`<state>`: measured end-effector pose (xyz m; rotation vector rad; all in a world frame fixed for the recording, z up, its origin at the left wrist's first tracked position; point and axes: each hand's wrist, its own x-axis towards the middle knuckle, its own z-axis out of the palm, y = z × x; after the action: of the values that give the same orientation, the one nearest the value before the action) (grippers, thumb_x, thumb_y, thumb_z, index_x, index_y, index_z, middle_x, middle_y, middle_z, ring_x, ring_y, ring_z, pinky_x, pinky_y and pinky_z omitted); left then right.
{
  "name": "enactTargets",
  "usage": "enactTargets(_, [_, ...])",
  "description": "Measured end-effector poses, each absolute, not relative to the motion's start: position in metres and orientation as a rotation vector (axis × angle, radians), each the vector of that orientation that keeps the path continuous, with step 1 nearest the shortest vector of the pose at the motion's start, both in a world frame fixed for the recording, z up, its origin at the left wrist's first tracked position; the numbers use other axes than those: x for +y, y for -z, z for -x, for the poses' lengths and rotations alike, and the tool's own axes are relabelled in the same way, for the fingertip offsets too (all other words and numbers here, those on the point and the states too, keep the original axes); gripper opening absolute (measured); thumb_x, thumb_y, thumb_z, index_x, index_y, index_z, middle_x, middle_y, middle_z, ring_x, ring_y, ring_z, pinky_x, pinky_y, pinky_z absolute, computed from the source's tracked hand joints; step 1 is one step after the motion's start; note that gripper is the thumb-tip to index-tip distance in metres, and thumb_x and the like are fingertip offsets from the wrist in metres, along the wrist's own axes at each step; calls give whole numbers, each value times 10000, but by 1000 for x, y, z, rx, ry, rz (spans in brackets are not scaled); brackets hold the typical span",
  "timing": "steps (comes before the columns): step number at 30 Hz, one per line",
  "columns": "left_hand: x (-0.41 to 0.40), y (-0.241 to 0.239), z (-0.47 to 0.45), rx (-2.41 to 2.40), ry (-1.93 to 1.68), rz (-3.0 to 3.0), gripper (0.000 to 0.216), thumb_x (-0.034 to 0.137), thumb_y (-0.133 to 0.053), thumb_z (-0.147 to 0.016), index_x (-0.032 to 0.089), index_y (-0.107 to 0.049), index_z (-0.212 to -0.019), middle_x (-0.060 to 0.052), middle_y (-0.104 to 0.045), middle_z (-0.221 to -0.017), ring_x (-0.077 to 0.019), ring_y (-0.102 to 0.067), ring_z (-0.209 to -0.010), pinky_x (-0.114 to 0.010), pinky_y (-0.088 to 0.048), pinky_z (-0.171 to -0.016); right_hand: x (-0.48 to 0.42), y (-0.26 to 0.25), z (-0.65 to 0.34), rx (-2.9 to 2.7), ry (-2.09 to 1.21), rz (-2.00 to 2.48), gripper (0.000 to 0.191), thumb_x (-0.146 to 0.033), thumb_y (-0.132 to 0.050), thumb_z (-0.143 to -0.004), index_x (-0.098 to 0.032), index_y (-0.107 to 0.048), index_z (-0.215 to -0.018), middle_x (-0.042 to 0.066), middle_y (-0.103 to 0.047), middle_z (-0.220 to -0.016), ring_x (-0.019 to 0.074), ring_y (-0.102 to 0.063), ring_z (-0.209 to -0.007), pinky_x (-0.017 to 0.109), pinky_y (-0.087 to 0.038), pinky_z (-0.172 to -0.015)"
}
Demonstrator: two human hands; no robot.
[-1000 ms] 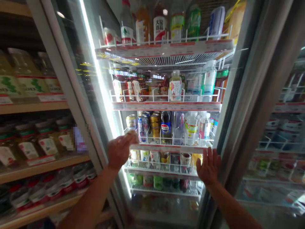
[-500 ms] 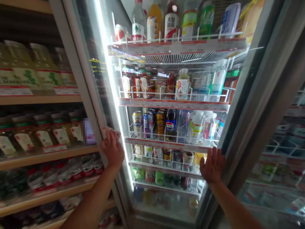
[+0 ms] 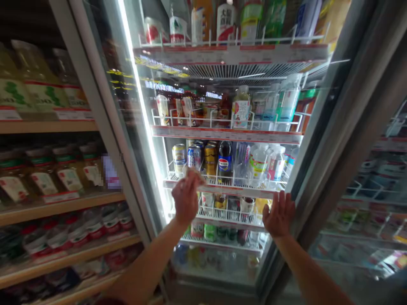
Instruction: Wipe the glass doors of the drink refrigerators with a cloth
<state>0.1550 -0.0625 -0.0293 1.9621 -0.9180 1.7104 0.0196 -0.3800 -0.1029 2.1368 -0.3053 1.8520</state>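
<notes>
My left hand (image 3: 185,200) is raised against the glass door (image 3: 140,140) of a lit drinks fridge, closed on a small pale cloth (image 3: 194,174) pressed to the pane at the height of the can shelf (image 3: 219,189). My right hand (image 3: 280,214) lies flat on the same glass near the door's right frame (image 3: 313,169), fingers spread and holding nothing. Behind the glass stand cans (image 3: 193,157) and a dark cola bottle (image 3: 225,160).
Inside the fridge, several wire shelves carry bottles and cans, with a bright light strip (image 3: 140,106) down the left side. Wooden shelves (image 3: 60,203) of bottled drinks stand at the left. A second glass-door fridge (image 3: 378,182) is at the right.
My left hand with the cloth swung left to the door's edge, then back right across the glass to the can shelf. My right hand stayed flat on the pane.
</notes>
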Motion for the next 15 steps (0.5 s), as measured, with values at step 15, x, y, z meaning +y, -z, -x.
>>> enactTargets(15, [-96,3,-134,-1398,-1691,-1903,602,142,-418,-970,330,-362,-1539,-5,-607,-1416,-160,-576,-1198,-344,-442,-1022,-385,108,-20,-310,-1853,-2174,720,-320,-523,-955,-126,-241,-1589,232,-429,-1544,391,-363,-1468,595,-333,-1155])
